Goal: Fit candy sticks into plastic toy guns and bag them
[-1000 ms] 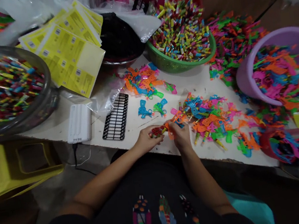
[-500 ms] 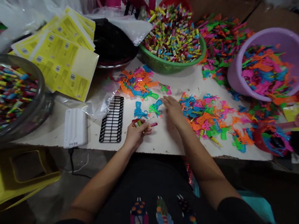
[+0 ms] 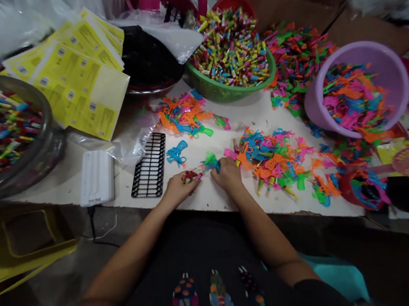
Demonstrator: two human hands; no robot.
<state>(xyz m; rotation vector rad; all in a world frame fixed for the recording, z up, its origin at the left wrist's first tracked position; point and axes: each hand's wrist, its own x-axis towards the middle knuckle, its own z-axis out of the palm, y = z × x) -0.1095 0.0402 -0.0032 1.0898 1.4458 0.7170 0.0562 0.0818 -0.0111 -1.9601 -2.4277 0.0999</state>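
My left hand (image 3: 178, 188) is closed around a few small candy-like tubes (image 3: 189, 177), red and pink ends poking out past the fingertips. Close by on the right, my right hand (image 3: 229, 176) pinches a green and blue plastic toy gun (image 3: 209, 160) just above the white tabletop. A blue toy gun (image 3: 177, 154) lies flat beyond my left hand. To the right of my right hand spreads a loose pile of toy guns (image 3: 273, 157) in orange, blue, green and pink, with some tubes among them.
A black plastic rack (image 3: 149, 166) and a white power bank-like box (image 3: 95, 177) lie left. Behind are yellow printed sheets (image 3: 79, 85) and a green basin (image 3: 235, 90) of tubes. A grey basin (image 3: 49, 113) stands far left; a purple bucket (image 3: 313, 111) lies tilted right.
My right hand has come left and nearer to me, and now has the green and blue toy gun in its fingers. My left hand keeps its tubes. The view has shifted slightly.
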